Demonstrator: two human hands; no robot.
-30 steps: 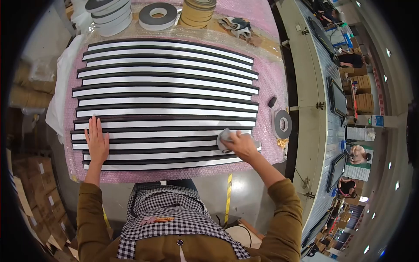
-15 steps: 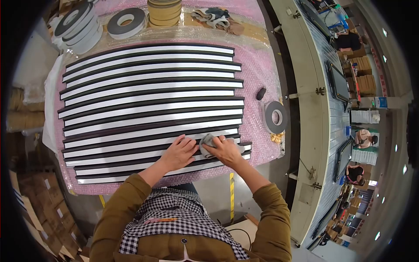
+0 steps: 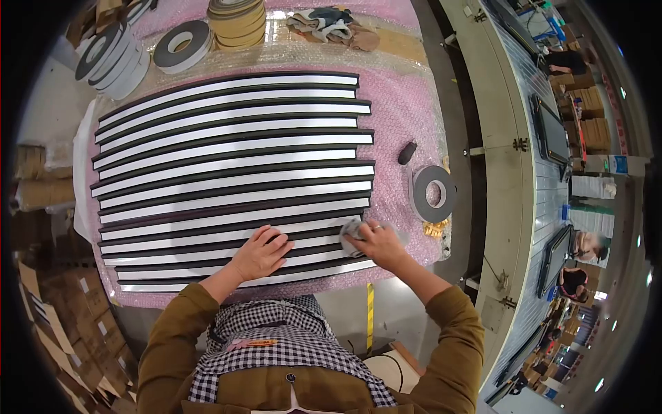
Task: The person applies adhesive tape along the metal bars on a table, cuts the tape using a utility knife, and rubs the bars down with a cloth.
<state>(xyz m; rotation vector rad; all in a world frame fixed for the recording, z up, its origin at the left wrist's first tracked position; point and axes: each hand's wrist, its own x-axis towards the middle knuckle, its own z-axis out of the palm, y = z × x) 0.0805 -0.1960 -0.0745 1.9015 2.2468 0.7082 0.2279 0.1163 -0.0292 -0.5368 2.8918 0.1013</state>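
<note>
Black-and-white strips (image 3: 227, 162) lie side by side across the pink bubble wrap (image 3: 396, 103). My right hand (image 3: 383, 246) presses a grey cloth (image 3: 352, 238) onto the right ends of the lower strips, its fingers closed over it. To the left, my left hand (image 3: 261, 255) rests on the lower strips with its fingers laid out and nothing in them.
A tape roll (image 3: 433, 194) lies at the right edge, near a small black object (image 3: 407, 152) and yellow bits (image 3: 436, 228). Along the back are more rolls (image 3: 183, 47), a stack of yellowish rolls (image 3: 236, 24) and crumpled cloths (image 3: 331, 26). A conveyor line (image 3: 514, 172) runs on the right.
My right hand has slid the grey cloth right along the strips to their ends. My left hand has shifted slightly left and down, so the hands are farther apart. The view has tilted a little.
</note>
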